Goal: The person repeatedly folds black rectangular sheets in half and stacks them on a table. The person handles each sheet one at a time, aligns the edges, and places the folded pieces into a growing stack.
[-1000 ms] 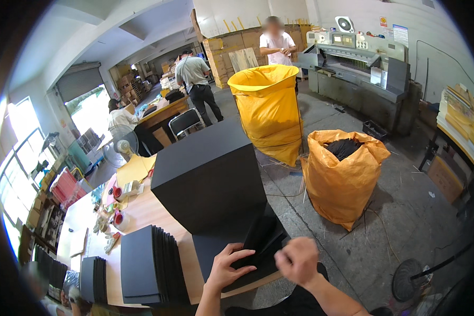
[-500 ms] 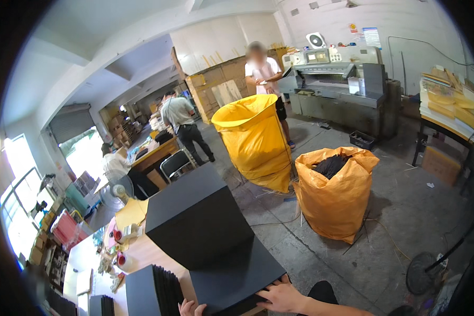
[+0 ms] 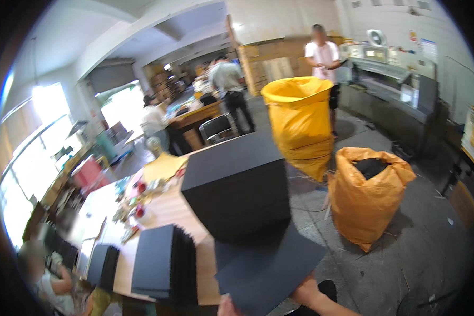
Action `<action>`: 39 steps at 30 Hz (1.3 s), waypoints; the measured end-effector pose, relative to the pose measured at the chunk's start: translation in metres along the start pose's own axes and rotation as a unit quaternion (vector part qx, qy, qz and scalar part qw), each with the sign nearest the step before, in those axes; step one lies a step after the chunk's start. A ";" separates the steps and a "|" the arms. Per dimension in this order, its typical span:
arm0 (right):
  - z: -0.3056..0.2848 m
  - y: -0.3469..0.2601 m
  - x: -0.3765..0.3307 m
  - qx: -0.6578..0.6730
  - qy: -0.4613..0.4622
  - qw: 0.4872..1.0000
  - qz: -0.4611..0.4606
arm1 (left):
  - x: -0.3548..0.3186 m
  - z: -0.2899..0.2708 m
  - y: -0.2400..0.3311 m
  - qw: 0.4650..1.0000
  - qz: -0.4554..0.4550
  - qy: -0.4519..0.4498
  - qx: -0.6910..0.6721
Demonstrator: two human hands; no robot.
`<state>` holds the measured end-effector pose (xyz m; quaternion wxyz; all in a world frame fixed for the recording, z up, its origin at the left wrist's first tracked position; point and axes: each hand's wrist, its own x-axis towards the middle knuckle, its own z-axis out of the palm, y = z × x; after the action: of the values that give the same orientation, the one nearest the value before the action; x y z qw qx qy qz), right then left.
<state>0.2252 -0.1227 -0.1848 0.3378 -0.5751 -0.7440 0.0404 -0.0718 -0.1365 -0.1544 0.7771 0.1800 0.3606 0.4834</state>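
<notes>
A flat black board (image 3: 271, 274) is tilted at an angle over the lower stack beneath it. My right hand (image 3: 308, 292) grips its right edge, with the fingertips partly hidden. At the near left corner, my left hand (image 3: 229, 305) pinches the board and is cut off by the lower edge of the view. Right behind it rises a tall block of stacked black boards (image 3: 237, 195) on the wooden table (image 3: 208, 263). To the left stands a fanned stack of black boards (image 3: 155, 260), with a smaller black stack (image 3: 101, 266) beyond it.
Jars and small items (image 3: 137, 205) clutter the table by a yellow sheet (image 3: 164, 166). An orange sack (image 3: 371, 203) and a taller yellow sack (image 3: 303, 126) stand on the floor to the right. Several people are around, one seated at the lower left (image 3: 58, 287).
The view has swung left, so the scene sits further right. The top board, flat on its stack before, is now lifted and turned askew between my hands.
</notes>
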 end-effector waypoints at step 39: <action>-0.075 0.007 0.004 0.242 0.165 0.913 0.284 | -0.014 0.035 0.137 0.854 0.246 0.086 0.450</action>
<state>0.2723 -0.1416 -0.1287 0.5593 -0.6608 -0.4506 0.2179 -0.1350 -0.0826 -0.0390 0.4327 0.5506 0.5482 0.4573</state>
